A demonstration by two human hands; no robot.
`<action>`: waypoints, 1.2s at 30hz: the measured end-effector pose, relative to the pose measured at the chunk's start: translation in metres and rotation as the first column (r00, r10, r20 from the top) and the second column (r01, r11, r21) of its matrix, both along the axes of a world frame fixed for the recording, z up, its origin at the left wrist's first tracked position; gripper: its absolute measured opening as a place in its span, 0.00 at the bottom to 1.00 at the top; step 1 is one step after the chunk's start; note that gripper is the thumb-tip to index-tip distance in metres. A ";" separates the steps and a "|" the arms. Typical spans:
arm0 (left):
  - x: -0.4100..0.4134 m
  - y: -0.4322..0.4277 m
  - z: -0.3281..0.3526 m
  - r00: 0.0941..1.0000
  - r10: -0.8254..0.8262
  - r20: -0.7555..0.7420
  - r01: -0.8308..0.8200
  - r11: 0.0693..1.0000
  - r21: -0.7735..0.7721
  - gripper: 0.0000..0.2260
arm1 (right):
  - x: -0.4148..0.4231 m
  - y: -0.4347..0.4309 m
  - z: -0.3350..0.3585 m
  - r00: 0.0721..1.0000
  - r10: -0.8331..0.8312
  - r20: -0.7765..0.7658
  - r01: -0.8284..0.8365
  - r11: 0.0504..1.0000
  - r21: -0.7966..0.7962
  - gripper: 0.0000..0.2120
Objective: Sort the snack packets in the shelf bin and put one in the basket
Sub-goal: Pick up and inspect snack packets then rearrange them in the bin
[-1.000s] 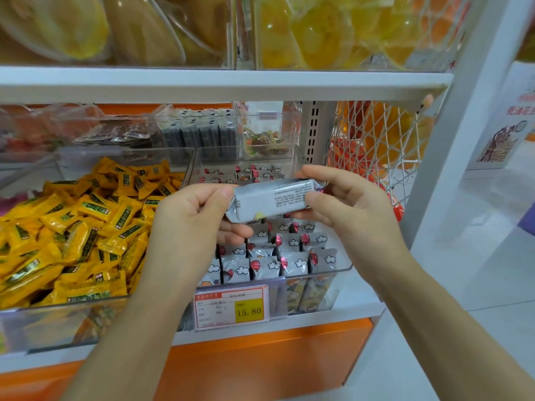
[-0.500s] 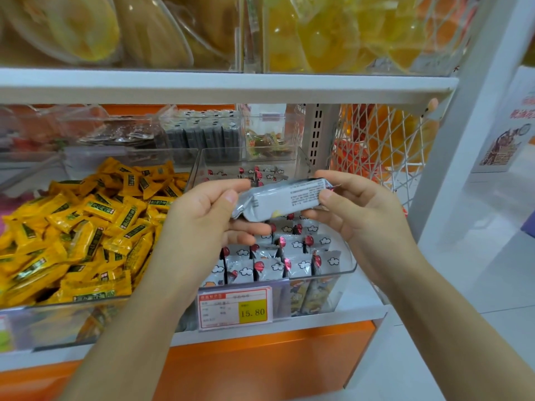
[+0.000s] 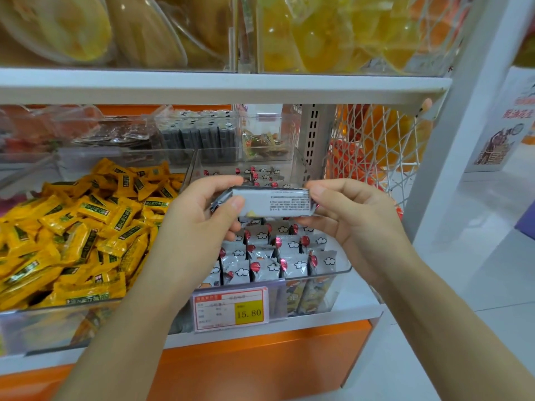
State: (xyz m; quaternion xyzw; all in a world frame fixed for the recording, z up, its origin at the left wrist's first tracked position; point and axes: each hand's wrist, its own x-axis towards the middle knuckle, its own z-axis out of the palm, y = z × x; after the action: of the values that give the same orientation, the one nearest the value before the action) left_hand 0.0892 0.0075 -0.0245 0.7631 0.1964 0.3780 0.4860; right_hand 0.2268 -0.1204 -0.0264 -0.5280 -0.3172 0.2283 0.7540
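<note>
I hold one silver snack packet (image 3: 272,202) level in front of me, its printed back facing up. My left hand (image 3: 202,224) pinches its left end and my right hand (image 3: 347,215) pinches its right end. Right below it stands a clear shelf bin (image 3: 327,277) with several white packets (image 3: 278,256) bearing red balloons and clouds, set upright in rows. No basket is in view.
A bin of yellow packets (image 3: 78,235) fills the shelf to the left. A yellow price tag (image 3: 231,309) reads 15.80 on the bin's front. A white shelf board (image 3: 220,85) runs overhead. White netting (image 3: 376,140) with orange goods hangs at the right, beside a white post (image 3: 454,134).
The packet has turned from a slight tilt to level between my hands, and both hands sit a little lower and closer together over the bin.
</note>
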 end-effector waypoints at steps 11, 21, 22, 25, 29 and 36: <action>0.002 0.000 -0.001 1.000 0.024 0.000 -0.024 0.999 0.035 0.12 | 0.000 0.000 0.000 0.996 -0.083 0.040 0.083 0.997 -0.003 0.10; 0.022 -0.005 -0.010 0.994 0.092 -0.063 -0.093 0.996 -0.015 0.15 | -0.013 0.012 -0.010 0.916 -0.038 0.400 0.089 0.990 -0.109 0.28; 0.023 -0.004 -0.009 0.992 0.096 -0.078 -0.096 0.995 0.002 0.16 | -0.011 0.013 -0.008 0.916 -0.061 0.396 0.112 0.988 -0.107 0.26; 0.030 0.004 -0.004 0.973 0.171 -0.152 -0.145 0.975 0.172 0.20 | -0.002 0.020 -0.001 0.883 -0.177 0.434 0.257 0.957 -0.132 0.22; 0.044 0.022 -0.011 0.798 0.391 -0.458 -0.088 0.828 0.553 0.22 | 0.017 0.048 0.018 0.807 -0.297 0.510 0.426 0.892 -0.153 0.17; 0.054 0.034 -0.030 0.597 0.308 -0.741 0.188 0.844 0.502 0.29 | 0.053 0.123 0.030 0.628 -0.075 0.775 0.490 0.812 -0.318 0.12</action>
State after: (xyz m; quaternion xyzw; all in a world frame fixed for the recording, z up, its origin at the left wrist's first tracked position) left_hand 0.1435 0.0413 -0.0544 0.9452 0.3065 0.0511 0.1000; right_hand 0.2794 0.0025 0.0036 -0.7949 -0.4297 -0.0545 0.4249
